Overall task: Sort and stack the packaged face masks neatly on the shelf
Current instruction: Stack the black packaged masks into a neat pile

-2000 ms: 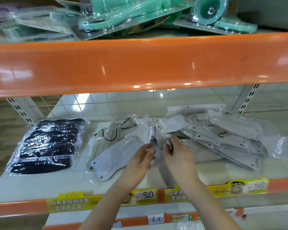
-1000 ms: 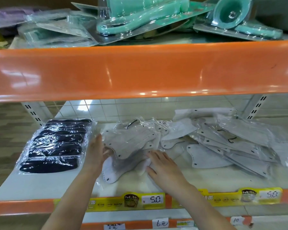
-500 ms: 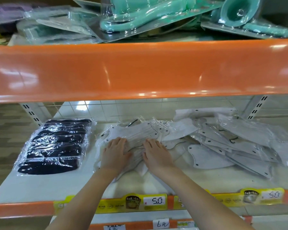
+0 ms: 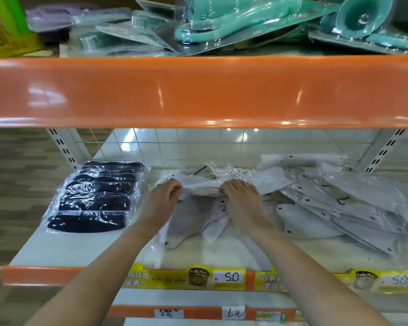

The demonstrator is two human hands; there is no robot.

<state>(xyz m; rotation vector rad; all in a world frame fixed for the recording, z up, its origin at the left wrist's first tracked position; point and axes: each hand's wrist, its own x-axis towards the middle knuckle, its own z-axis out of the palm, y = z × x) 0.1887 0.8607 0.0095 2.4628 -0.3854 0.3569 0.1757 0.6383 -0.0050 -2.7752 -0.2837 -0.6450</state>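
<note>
Both grips, left hand [image 4: 161, 203], right hand [image 4: 241, 201], pinching white mask pack [image 4: 199, 184]

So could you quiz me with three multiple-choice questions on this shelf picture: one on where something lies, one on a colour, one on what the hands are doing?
1. Where does the pack of dark masks lie?
A. Left of both hands
B. Right of both hands
C. On the upper shelf

2. What colour is the front edge of the upper shelf?
A. Blue
B. Orange
C. White

3. What are the left hand and right hand doing?
A. Hanging idle below the shelf
B. Gripping a bundle of white masks
C. Holding a price tag

Answers: 1 A, the dark pack sits at the shelf's left end. 2 B, the rail is glossy orange. 3 B, both hands' fingers curl on the wrapped white masks between them.
</note>
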